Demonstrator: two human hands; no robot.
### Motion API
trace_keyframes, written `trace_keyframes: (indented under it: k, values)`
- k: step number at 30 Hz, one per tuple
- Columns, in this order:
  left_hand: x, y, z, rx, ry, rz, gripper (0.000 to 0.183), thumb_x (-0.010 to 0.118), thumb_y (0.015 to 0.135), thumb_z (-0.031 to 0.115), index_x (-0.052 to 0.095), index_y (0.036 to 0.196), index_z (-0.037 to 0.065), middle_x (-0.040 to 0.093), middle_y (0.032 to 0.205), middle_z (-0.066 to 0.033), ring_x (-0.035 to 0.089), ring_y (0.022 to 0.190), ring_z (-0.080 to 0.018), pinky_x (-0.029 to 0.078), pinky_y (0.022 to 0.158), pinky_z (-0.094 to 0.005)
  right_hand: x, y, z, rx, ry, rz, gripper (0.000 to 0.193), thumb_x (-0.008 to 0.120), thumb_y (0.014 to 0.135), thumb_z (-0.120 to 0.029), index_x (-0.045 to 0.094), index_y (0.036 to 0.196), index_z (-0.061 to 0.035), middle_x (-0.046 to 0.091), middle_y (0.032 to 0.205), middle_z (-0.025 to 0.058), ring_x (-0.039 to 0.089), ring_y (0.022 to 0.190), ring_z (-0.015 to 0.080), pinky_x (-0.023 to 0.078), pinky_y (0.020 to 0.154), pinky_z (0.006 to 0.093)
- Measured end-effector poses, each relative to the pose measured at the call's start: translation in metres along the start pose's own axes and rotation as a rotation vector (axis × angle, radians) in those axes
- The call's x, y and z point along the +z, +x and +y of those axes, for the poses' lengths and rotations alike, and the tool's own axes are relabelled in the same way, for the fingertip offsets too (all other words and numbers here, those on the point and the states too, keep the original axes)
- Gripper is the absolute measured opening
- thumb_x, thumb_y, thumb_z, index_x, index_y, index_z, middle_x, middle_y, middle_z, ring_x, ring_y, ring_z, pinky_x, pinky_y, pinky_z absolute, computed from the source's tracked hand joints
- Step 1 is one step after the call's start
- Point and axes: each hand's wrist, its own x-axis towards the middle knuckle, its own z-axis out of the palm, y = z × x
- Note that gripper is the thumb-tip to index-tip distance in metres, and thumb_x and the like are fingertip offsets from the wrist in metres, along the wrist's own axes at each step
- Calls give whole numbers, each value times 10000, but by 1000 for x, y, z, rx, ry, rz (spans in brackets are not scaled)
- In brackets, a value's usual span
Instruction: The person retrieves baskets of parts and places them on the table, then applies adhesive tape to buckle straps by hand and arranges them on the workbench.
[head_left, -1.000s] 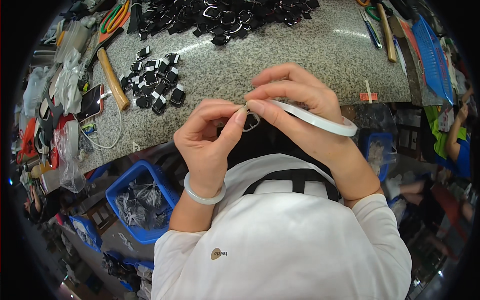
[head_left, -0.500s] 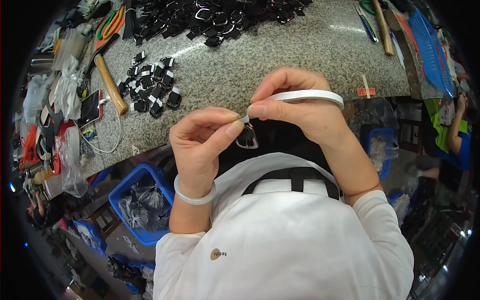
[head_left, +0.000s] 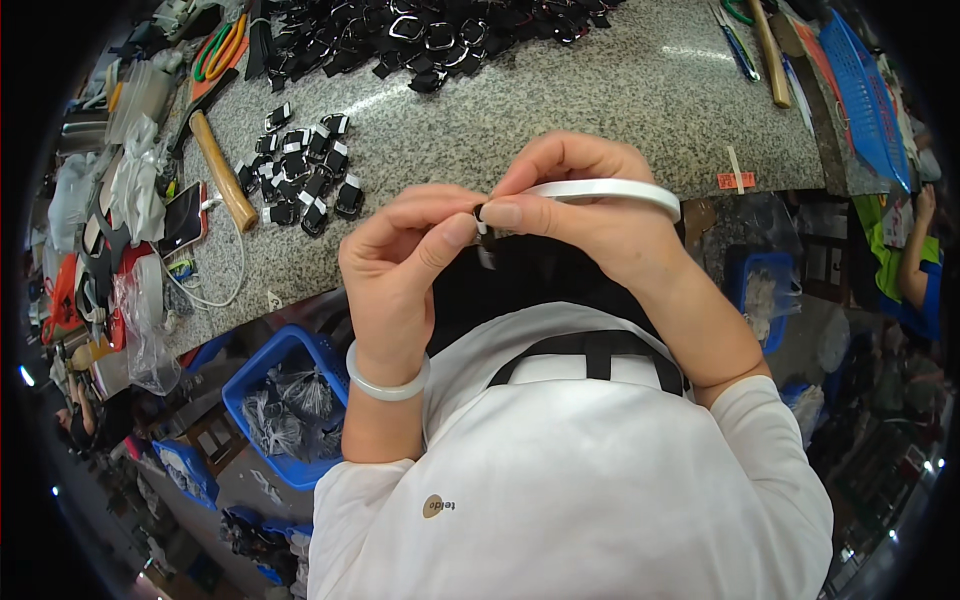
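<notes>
Both my hands meet above the table's front edge. Between the thumb and fingertips of my left hand (head_left: pixel 395 265) is a small black strap piece with a metal buckle (head_left: pixel 487 252), which hangs down and looks blurred. My right hand (head_left: pixel 615 230) has a roll of white tape (head_left: pixel 625 188) looped about its fingers, and its thumb and forefinger pinch at the top of the same strap piece. The fingertips hide most of that piece. To the left on the table lies a group of finished-looking black buckle pieces (head_left: pixel 300 170) with white bands.
A large heap of black straps with buckles (head_left: pixel 440 35) covers the far side of the granite table (head_left: pixel 580 90). Left are a hammer (head_left: pixel 220 170), a phone (head_left: pixel 183 218) and a white cable (head_left: pixel 240 265). Blue baskets (head_left: pixel 235 385) stand below; another blue basket (head_left: pixel 860 90) is far right.
My hands have risen slightly and the right fingertips have shifted left onto the strap piece. The hanging buckle has turned edge-on and moved up a little.
</notes>
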Motion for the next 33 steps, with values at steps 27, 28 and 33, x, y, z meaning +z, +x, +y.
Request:
trace_keyframes:
  k: [27, 28, 33]
  values:
    - [8, -3, -5, -39, -232, 121, 178, 663, 768, -93, 619, 917, -5, 649, 916, -123, 618, 824, -164, 494, 770, -262, 0, -2, 11, -174, 9, 50, 146, 712, 791, -36, 631, 909, -5, 626, 849, 51, 605, 750, 96, 512, 668, 215]
    - [8, -2, -7, -39, -231, 123, 178, 663, 768, -93, 619, 917, -5, 649, 916, -123, 618, 824, -164, 494, 770, -262, 0, -2, 10, -56, 70, 45, 130, 714, 793, -44, 623, 878, -7, 635, 823, 50, 610, 742, 98, 512, 665, 215]
    - [7, -1, -14, -72, -264, 110, 84, 649, 806, -48, 632, 876, -6, 644, 947, -130, 602, 855, -168, 480, 788, -277, 2, -1, 8, 25, 190, -3, 141, 720, 785, -38, 625, 886, -7, 640, 808, 49, 611, 726, 101, 512, 659, 216]
